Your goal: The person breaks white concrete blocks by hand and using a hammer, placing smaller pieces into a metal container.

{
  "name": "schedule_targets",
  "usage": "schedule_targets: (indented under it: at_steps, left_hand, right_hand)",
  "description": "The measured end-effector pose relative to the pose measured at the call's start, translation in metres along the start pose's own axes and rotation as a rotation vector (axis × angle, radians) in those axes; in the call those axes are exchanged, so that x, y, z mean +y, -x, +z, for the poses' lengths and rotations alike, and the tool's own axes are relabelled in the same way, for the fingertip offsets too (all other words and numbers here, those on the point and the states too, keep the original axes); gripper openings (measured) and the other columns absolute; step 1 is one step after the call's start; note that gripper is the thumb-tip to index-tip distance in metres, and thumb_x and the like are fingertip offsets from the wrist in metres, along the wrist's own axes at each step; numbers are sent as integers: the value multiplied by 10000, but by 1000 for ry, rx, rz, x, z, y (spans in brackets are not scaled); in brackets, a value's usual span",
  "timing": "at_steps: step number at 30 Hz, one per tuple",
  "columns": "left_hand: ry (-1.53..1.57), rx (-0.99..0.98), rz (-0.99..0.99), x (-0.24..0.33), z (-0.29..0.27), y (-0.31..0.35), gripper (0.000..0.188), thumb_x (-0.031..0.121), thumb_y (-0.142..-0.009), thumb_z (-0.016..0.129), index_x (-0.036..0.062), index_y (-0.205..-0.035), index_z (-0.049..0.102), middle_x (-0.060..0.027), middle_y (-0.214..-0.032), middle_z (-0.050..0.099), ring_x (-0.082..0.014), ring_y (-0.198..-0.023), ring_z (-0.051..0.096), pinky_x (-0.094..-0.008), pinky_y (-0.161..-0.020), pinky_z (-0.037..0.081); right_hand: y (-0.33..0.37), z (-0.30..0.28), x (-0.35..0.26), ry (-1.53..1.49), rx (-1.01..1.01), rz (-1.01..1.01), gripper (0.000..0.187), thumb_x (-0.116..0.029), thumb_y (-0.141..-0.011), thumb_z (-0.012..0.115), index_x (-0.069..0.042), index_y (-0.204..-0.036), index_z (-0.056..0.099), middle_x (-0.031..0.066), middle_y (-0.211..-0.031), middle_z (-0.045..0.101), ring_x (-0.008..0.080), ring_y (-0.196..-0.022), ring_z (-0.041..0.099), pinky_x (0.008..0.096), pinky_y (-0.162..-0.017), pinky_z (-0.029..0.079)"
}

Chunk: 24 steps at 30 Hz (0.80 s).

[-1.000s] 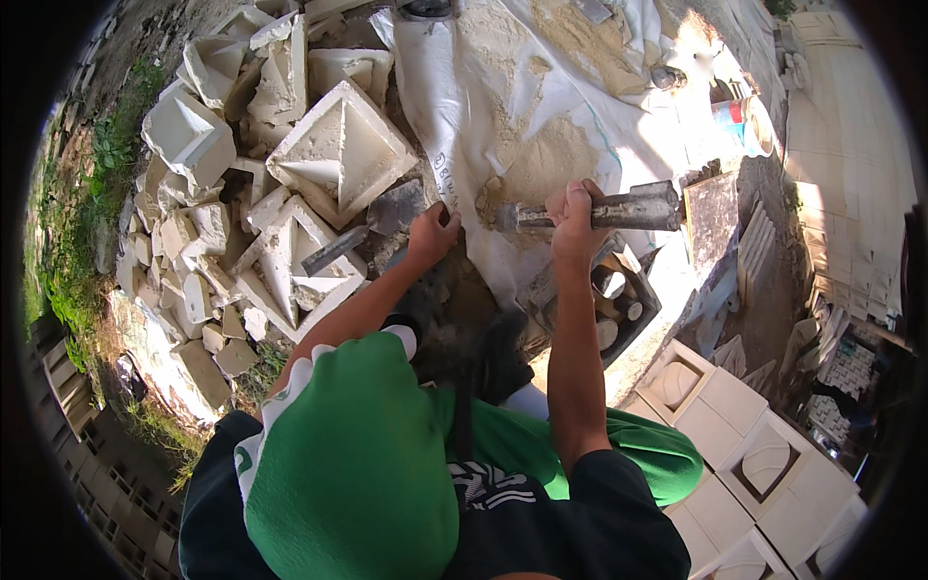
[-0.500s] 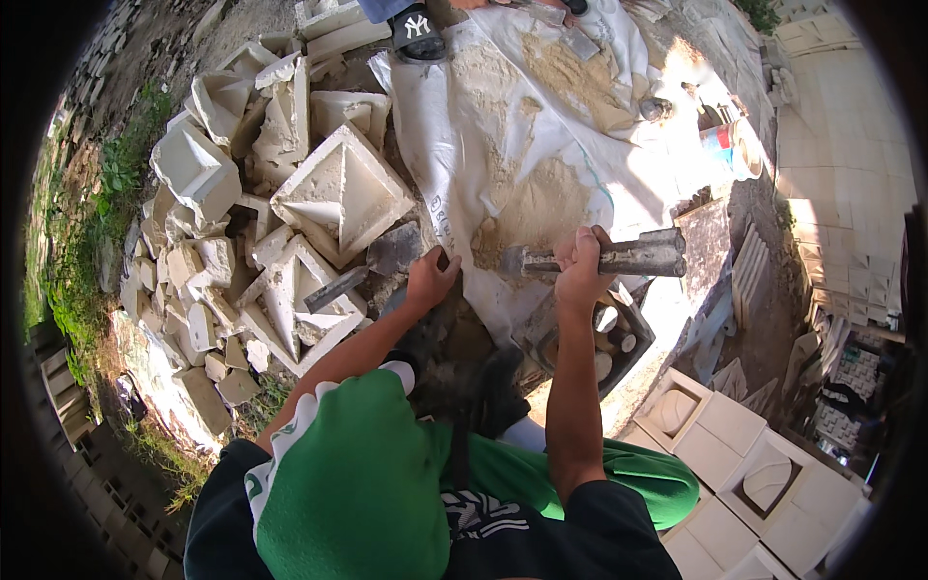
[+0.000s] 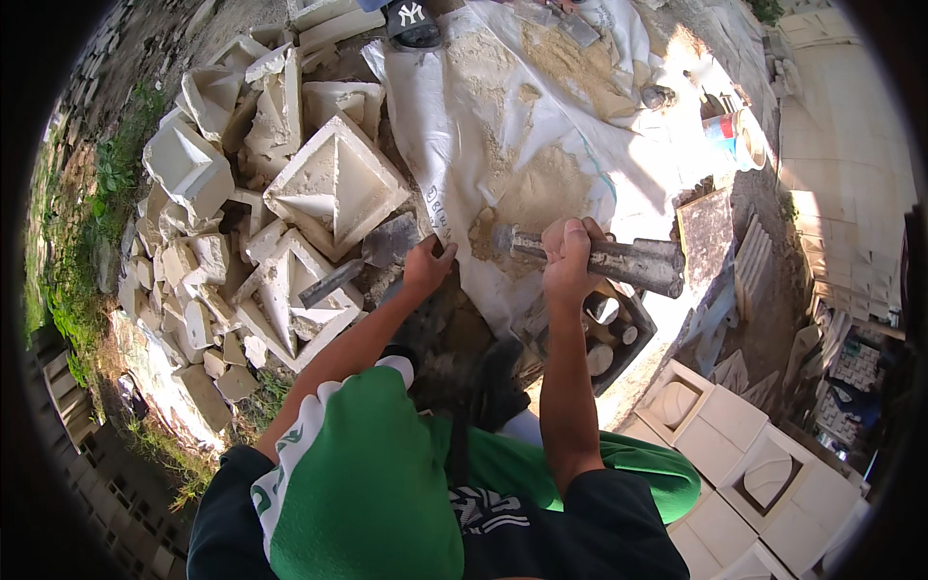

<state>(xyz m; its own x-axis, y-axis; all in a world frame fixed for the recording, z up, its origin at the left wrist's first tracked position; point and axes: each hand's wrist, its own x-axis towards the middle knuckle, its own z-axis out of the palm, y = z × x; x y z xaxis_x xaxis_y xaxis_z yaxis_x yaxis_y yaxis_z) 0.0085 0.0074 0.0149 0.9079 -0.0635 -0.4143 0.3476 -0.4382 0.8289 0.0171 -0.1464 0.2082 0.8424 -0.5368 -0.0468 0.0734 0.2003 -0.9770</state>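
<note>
My right hand (image 3: 568,259) is wrapped around a stout grey, dirt-crusted tool (image 3: 646,268). Its thick ridged end points right, and a narrower, flatter end points left over the sandy sheet. My left hand (image 3: 428,267) is closed, thumb and fingers together, by the edge of the white plastic sheet (image 3: 425,145); whatever it may hold is hidden. Just left of that hand lies a flat dark metal blade (image 3: 391,242) with a bar-like handle (image 3: 332,283), resting against the pale cast blocks. Pale sand (image 3: 551,188) is spread over the sheet.
Broken pale cast blocks (image 3: 335,186) are heaped at the left. A dark crate (image 3: 633,338) with cylindrical things stands beside my right forearm. Square pale blocks (image 3: 715,435) lie at lower right, a paint bucket (image 3: 746,140) farther off. Another person's sandal (image 3: 414,24) shows at the top.
My right hand has shifted slightly left and up with the tool, whose thick end now tilts lower. My left hand stays near the sheet's edge. The whole view has shifted a little.
</note>
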Motion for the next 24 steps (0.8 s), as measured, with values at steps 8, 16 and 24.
schedule_targets:
  at_steps: [8, 16, 24]
  left_hand:
    - [74, -47, -40, -1, 4, 1, 301, 273, -827, 621, -20, -757, 626, -105, -586, 626, -196, -558, 660, -337, -560, 504]
    - [-17, -38, -34, 3, -2, -2, 311, 272, -827, 626, -22, -725, 612, -113, -581, 617, -197, -523, 649, -314, -522, 496]
    - [2, -249, -102, 5, -20, -10, 380, 339, -827, 641, -41, -834, 635, -114, -711, 665, -137, -623, 650, -264, -576, 509]
  right_hand:
    - [-14, -4, 50, -87, -96, 58, 292, -68, -848, 471, -101, -610, 305, -22, -517, 315, 81, -466, 291, 260, -462, 245]
    - [-6, 12, -22, 86, -20, 8, 323, -74, -843, 487, -110, -592, 287, -45, -536, 281, 59, -476, 261, 242, -447, 217]
    - [-20, -6, 74, 361, -193, -185, 270, -93, -853, 528, -63, -607, 421, -53, -565, 375, 36, -503, 344, 248, -442, 275]
